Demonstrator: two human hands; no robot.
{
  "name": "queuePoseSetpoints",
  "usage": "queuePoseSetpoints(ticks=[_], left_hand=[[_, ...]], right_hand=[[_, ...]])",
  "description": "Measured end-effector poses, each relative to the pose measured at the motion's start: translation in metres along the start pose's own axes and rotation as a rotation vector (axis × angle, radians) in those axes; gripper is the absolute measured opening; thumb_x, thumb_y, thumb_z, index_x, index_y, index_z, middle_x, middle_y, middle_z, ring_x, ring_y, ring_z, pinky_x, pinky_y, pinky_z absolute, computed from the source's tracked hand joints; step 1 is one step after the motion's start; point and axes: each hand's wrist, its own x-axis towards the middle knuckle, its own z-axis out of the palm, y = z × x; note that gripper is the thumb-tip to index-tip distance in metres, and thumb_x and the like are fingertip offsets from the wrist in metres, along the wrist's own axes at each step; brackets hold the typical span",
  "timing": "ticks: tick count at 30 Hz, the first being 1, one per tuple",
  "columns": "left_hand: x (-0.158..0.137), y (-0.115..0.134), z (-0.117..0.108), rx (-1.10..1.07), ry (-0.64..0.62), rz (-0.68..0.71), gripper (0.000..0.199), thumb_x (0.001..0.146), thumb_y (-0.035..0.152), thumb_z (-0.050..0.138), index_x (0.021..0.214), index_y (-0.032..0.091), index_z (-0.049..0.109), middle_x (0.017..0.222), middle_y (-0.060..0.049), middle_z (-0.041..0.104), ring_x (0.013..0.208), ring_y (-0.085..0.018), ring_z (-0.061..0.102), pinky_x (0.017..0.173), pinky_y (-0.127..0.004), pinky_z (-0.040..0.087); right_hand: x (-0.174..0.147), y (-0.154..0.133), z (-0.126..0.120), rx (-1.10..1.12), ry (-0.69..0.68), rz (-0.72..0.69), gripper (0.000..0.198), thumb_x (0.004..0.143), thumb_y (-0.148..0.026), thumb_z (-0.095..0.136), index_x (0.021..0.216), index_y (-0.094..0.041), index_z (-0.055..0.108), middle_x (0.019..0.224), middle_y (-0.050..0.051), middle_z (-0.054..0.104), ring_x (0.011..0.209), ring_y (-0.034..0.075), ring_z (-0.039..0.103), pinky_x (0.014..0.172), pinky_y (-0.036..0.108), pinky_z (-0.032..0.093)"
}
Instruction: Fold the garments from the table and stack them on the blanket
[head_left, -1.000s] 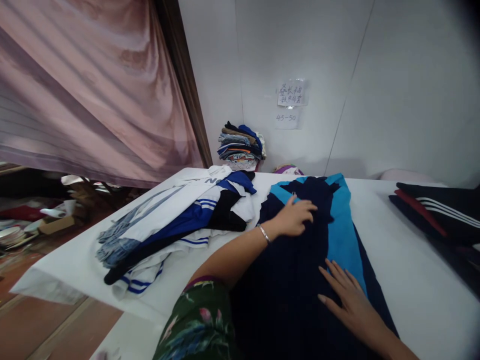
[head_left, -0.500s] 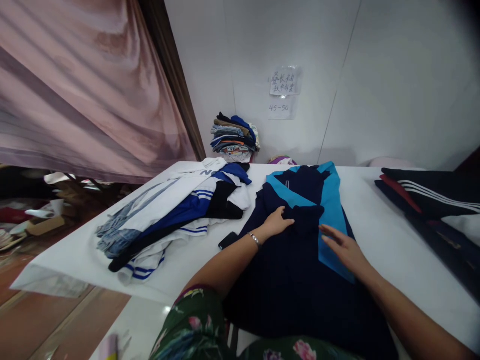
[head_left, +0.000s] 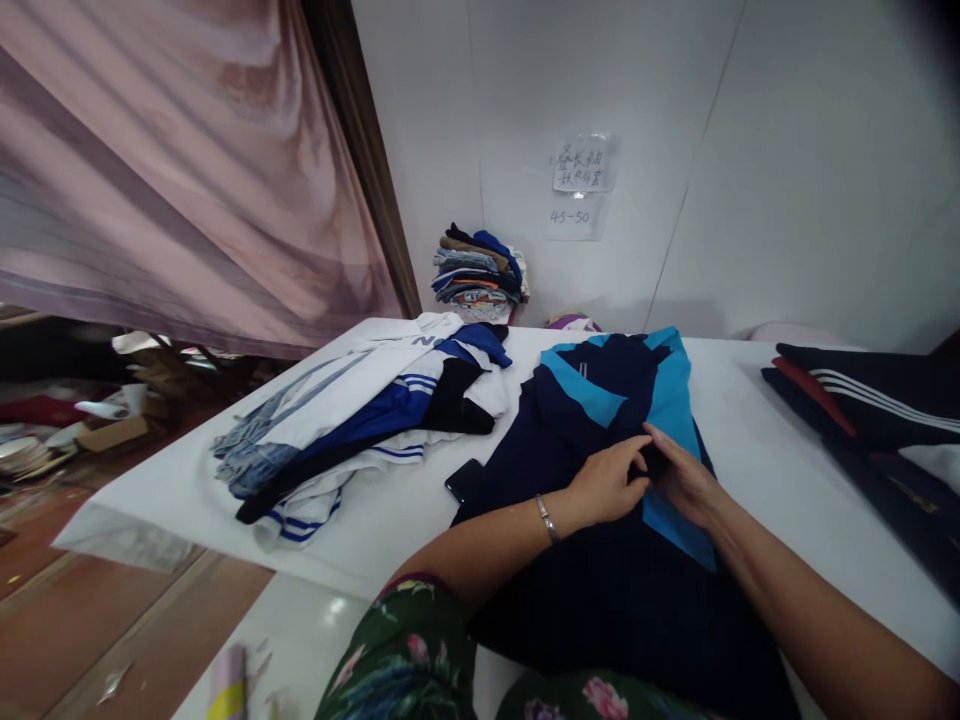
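Note:
A navy jacket [head_left: 600, 570] with bright blue panels lies spread on the white table in front of me. Over its middle, my left hand [head_left: 611, 484] is closed with bent fingers on a dark fold of the fabric. My right hand [head_left: 686, 480] meets it from the right, fingers stretched out and fingertips at the same fold, beside the blue panel. Part of the fold is hidden between the hands. Just left of the jacket lies a black phone [head_left: 466, 482], close to its edge.
On the left of the white table [head_left: 405, 500] is a loose heap of white, blue and black clothes [head_left: 375, 410]. Dark garments with white stripes [head_left: 877, 400] lie at the right. A folded clothing stack [head_left: 480, 275] stands behind, below paper signs [head_left: 581, 185] on the wall.
My left hand has moved right and toward me across the jacket, up to my right hand. The dark fold it held near the collar has shifted. The view has turned slightly left.

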Motion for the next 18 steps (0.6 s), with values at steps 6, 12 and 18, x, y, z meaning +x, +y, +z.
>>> queuePoseSetpoints(ticks=[6, 12, 18], left_hand=[[-0.027, -0.007, -0.042, 0.161, 0.113, 0.016, 0.041, 0.086, 0.022, 0.058, 0.127, 0.022, 0.055, 0.128, -0.007, 0.060, 0.119, -0.022, 0.055, 0.104, -0.037, 0.044], [-0.057, -0.040, -0.085, 0.542, 0.093, -0.420, 0.053, 0.084, 0.028, 0.062, 0.134, 0.015, 0.049, 0.144, -0.016, 0.046, 0.132, -0.030, 0.044, 0.108, -0.042, 0.039], [-0.064, -0.053, -0.098, 0.568, 0.024, -0.660, 0.057, 0.086, 0.035, 0.058, 0.136, 0.012, 0.044, 0.135, -0.018, 0.053, 0.120, -0.030, 0.056, 0.095, -0.037, 0.047]], right_hand=[[0.008, -0.048, 0.005, 0.109, -0.036, 0.027, 0.068, 0.064, -0.018, 0.072, 0.130, -0.026, 0.057, 0.083, 0.003, 0.070, 0.069, 0.017, 0.064, 0.055, 0.024, 0.050], [0.031, -0.182, 0.017, 0.102, 0.010, -0.258, 0.055, 0.068, 0.002, 0.064, 0.120, -0.016, 0.065, 0.082, 0.004, 0.070, 0.065, 0.012, 0.063, 0.059, 0.021, 0.050], [0.060, -0.306, 0.002, 0.144, 0.210, -0.575, 0.069, 0.081, 0.003, 0.054, 0.144, -0.018, 0.039, 0.142, 0.013, 0.048, 0.092, 0.006, 0.061, 0.066, 0.022, 0.040]])
